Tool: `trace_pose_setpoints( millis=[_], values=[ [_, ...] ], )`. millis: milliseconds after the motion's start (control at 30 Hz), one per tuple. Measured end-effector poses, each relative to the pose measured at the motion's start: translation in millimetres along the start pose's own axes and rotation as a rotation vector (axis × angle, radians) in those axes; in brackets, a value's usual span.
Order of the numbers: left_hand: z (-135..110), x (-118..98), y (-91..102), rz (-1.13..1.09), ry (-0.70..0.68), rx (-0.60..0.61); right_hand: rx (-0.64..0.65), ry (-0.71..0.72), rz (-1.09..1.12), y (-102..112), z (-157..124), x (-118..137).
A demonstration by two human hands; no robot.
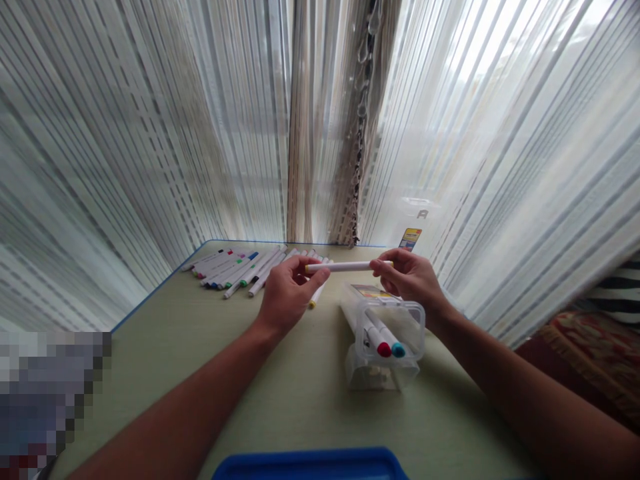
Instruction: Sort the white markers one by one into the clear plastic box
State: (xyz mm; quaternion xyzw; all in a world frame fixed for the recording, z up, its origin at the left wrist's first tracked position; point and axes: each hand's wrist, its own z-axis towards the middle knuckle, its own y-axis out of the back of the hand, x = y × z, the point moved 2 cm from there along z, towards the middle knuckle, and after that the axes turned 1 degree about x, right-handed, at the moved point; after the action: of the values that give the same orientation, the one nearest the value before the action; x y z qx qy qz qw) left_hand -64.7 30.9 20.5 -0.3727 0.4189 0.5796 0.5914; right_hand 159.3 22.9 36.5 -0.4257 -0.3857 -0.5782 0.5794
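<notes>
Pale green covers the table point(165, 373), edged in blue along its far and left sides. Behind it we see a sheer striped curtain point(150, 100), brightest at upper right, with a brown band point(301, 120) and a string of clear beads point(361, 100) near the middle. To the right, beyond the table, we make out a striped cloth point(615, 287) and a fringed red cloth point(595, 350).

Above the table, a white marker point(350, 267) with yellow ends lies level between the hands: the left hand point(287, 287) pinches one end between thumb and fingers, the right hand point(410, 273) the other.

Just below the right hand we find a clear case point(421, 327), its mouth towards us, with a red-ended pen point(384, 349) and a teal-ended pen point(398, 350) inside. More markers point(235, 270) lie spread at the far left, and a blue tray point(310, 463) enters at the near edge.
</notes>
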Motion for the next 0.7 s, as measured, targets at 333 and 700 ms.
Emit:
trace_pose_setpoints(
  millis=[333,700],
  values=[
    [-0.5,-2.9,0.6,0.017,0.026,-0.02,0.037,-0.024,-0.037,-1.3,-2.9,4.4],
    [-0.8,-2.8,-1.2,-0.023,0.065,0.018,0.053,-0.034,-0.031,-0.6,-2.8,3.5]
  ],
)
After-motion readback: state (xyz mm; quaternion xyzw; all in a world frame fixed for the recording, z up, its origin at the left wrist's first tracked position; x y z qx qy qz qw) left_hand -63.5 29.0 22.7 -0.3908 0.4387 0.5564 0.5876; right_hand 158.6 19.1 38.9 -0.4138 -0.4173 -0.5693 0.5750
